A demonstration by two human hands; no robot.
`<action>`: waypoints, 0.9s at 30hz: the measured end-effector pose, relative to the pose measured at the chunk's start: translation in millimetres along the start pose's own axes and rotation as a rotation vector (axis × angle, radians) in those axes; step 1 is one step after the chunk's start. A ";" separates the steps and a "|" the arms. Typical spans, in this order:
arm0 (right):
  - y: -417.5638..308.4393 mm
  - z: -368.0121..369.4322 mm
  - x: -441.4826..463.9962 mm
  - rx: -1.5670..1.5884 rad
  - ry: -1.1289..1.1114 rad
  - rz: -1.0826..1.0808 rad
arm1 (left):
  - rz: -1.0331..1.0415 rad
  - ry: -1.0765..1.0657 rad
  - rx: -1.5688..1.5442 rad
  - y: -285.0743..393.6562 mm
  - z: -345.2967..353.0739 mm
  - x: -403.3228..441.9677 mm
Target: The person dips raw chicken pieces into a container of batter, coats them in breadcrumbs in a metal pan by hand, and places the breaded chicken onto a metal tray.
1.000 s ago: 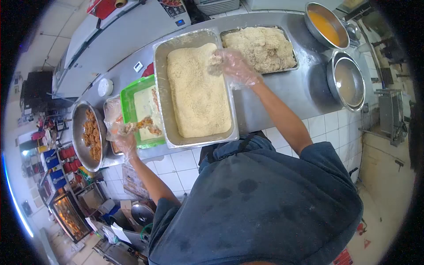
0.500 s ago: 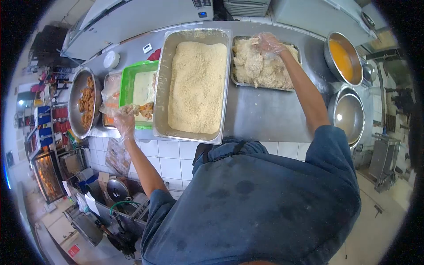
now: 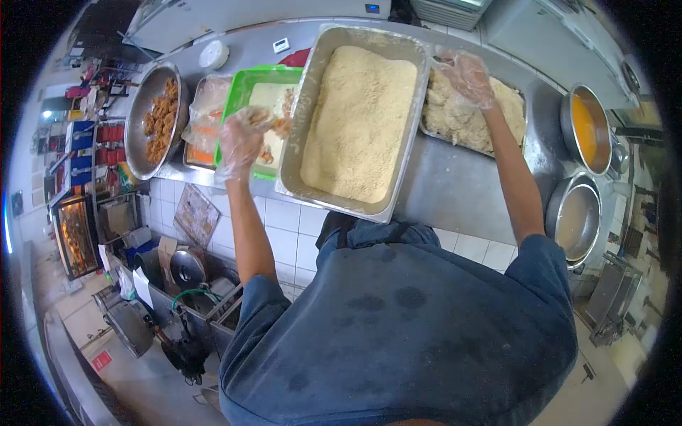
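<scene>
My left hand (image 3: 243, 138), in a clear plastic glove, is closed around brownish pieces of marinated meat (image 3: 281, 127) above the green tray (image 3: 229, 106). In that tray lies a pale liquid with more pieces along its right side. My right hand (image 3: 467, 77), also gloved, is over the left part of a metal tray of flour-coated pieces (image 3: 490, 113), fingers spread; whether it touches them is hard to tell. Between my hands stands a deep steel pan of pale breading flour (image 3: 362, 121), its near edge at the counter's front.
At left are a steel bowl of brown pieces (image 3: 162, 124), a plastic-covered tray of orange food (image 3: 201, 153) and a white tub (image 3: 213, 55). At right stand a bowl of orange liquid (image 3: 588, 131) and a bowl of cloudy liquid (image 3: 577, 220). A small timer (image 3: 281, 45) sits behind.
My left hand has moved right and up, carrying the meat across the green tray toward the flour pan. My right hand has shifted to the left edge of the coated pieces. The view has turned.
</scene>
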State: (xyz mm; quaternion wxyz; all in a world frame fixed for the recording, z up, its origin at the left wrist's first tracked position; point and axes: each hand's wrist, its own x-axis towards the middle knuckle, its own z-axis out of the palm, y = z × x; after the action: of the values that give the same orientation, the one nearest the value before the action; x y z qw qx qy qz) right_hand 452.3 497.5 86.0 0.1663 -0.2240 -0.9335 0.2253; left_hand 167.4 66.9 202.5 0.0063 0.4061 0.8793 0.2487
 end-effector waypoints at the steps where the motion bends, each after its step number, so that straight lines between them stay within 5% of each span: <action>1: -23.4 10.7 -5.5 0.116 -0.053 0.019 | 0.020 -0.013 -0.030 1.3 1.7 3.2; 5: -155.9 20.9 -40.2 0.581 -0.219 0.201 | 0.167 -0.097 -0.098 15.5 9.5 22.3; 7: -165.5 62.4 -68.5 0.819 -0.099 0.316 | 0.198 -0.130 -0.135 38.6 9.2 35.7; 16: -255.4 81.8 -128.5 0.695 0.059 0.756 | 0.679 -0.087 -0.204 24.7 107.0 106.0; 23: -267.4 105.5 -144.4 0.718 0.129 0.823 | 0.472 -0.423 -0.381 -4.9 150.2 12.2; 27: -231.9 161.8 -134.4 0.415 0.090 0.778 | 0.353 -0.449 -0.427 -43.7 128.4 -28.7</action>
State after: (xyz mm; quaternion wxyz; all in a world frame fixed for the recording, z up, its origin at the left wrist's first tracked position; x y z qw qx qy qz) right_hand 419.5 190.1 36.3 0.1512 -0.5300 -0.7066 0.4439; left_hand 182.9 77.8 65.2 0.2412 0.5858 0.7004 0.3288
